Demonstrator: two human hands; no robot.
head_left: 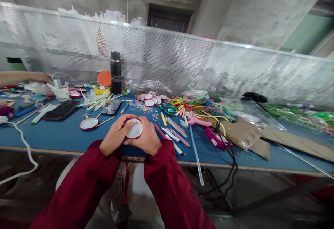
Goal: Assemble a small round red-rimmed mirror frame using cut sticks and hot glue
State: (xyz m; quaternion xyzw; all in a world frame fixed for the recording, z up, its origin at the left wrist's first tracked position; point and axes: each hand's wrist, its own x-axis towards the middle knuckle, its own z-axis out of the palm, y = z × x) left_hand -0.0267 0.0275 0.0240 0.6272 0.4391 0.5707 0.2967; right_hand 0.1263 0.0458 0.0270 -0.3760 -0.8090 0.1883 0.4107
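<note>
Both my hands hold a small white round disc with a red rim (134, 129) above the near edge of the blue table (65, 137). My left hand (116, 135) grips its left side, with fingers curled over the top. On the right side my right hand (148, 139) holds it, thumb against the rim. Both arms wear dark red sleeves. A finished disc on a stick (89, 123) lies to the left. More red-rimmed discs (150, 99) lie further back.
A pink glue gun (196, 120) with a black cable, coloured sticks (174, 131), a black phone (61, 110), a black bottle (115, 72) and a white cup (61, 92) sit on the table. Another person's arm (24, 77) reaches in at far left. A perforated metal screen stands behind.
</note>
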